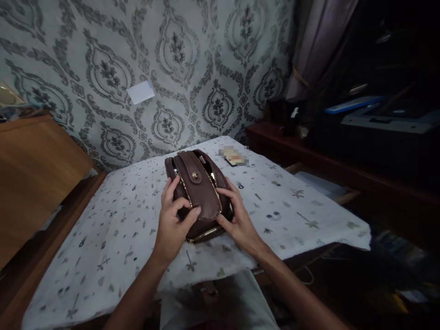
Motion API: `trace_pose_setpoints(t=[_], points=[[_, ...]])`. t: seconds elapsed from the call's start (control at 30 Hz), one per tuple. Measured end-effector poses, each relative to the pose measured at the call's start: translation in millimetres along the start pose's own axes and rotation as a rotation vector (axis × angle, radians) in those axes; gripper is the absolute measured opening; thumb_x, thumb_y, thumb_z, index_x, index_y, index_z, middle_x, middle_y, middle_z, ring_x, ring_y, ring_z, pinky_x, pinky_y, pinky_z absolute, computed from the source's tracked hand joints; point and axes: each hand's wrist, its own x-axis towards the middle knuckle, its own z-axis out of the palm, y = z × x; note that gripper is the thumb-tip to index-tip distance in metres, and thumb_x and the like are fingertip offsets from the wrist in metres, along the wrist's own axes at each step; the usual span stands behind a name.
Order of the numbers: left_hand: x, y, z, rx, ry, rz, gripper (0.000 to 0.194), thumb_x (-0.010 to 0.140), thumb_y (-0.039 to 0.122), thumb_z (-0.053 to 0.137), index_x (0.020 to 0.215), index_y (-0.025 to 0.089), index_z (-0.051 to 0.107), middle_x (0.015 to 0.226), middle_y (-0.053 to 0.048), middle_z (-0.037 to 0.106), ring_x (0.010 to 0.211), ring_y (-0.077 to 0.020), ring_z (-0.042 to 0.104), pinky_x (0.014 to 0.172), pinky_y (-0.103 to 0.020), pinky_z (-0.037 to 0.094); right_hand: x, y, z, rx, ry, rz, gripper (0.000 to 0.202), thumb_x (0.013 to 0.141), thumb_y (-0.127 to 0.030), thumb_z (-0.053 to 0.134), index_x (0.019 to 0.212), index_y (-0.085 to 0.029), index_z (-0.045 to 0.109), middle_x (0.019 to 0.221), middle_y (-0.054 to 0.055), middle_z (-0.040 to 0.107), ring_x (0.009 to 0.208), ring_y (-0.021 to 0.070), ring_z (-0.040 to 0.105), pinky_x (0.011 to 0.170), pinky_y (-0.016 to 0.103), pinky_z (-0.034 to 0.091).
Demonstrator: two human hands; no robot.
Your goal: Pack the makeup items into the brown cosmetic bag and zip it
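A dark brown leather bag (206,197) with gold zippers lies on the cloth-covered table. Its strap flap with a round gold clasp (195,175) runs down the middle. The zippered pockets on both sides of the flap gape, and small items show inside. My left hand (177,215) grips the bag's left side, fingers on the zipper edge and thumb near the flap's lower end. On the right side, my right hand (237,215) holds the bag, with its thumb at the lower right zipper and fingers over the side.
A phone-like item (234,156), partly pixelated, lies on the patterned white cloth (130,229) behind the bag. A wooden cabinet (41,174) stands at the left. Dark red furniture (271,137) and an open drawer (319,183) flank the right; the patterned wall is behind.
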Motion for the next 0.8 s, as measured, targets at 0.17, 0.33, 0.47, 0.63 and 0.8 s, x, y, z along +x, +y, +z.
trace_pose_setpoints(t=[0.17,0.33,0.47,0.63,0.8], points=[[-2,0,4.5,0.065,0.012,0.037,0.02,0.088,0.027,0.061,0.071,0.02,0.052,0.157,-0.011,0.038,0.151,-0.0313,0.022,0.118,-0.06,0.023,-4,-2,-4,0.053,-0.029,-0.002,0.049,0.092,-0.045,0.059,0.137,-0.032,0.047,0.165,0.005,0.021,0.153,0.0274,0.013,0.124,0.051,0.016],[-5,-2,9.0,0.059,0.05,0.06,0.013,0.089,0.023,0.059,0.08,0.021,0.049,0.154,-0.012,0.039,0.15,-0.031,0.024,0.117,-0.06,0.026,-5,-5,-11,0.248,-0.01,0.036,0.056,0.094,-0.043,0.056,0.146,-0.034,0.036,0.163,0.003,0.027,0.151,0.0246,0.025,0.123,0.048,0.023],[-6,-8,16.1,-0.046,0.111,0.024,0.025,0.087,0.024,0.063,0.107,0.024,0.048,0.154,-0.014,0.037,0.148,-0.0305,0.027,0.117,-0.06,0.026,13,-8,-17,0.254,-0.012,0.087,0.059,0.094,-0.049,0.055,0.147,-0.032,0.038,0.159,0.004,0.037,0.147,0.0259,0.032,0.123,0.048,0.027],[0,-20,17.5,-0.212,0.105,-0.035,0.052,0.091,0.037,0.06,0.136,0.027,0.036,0.161,-0.014,0.022,0.151,-0.0291,0.021,0.12,-0.054,0.028,56,-8,-21,0.156,-0.054,0.105,0.054,0.093,-0.057,0.054,0.14,-0.032,0.05,0.155,0.003,0.045,0.147,0.0265,0.034,0.123,0.048,0.025],[12,-28,10.9,-0.302,0.071,-0.154,0.057,0.093,0.046,0.055,0.143,0.029,0.036,0.163,-0.012,0.02,0.15,-0.0311,0.026,0.118,-0.05,0.035,80,-6,-20,0.087,-0.124,0.104,0.056,0.09,-0.056,0.059,0.14,-0.032,0.05,0.152,0.003,0.049,0.143,0.0265,0.041,0.122,0.048,0.028]])
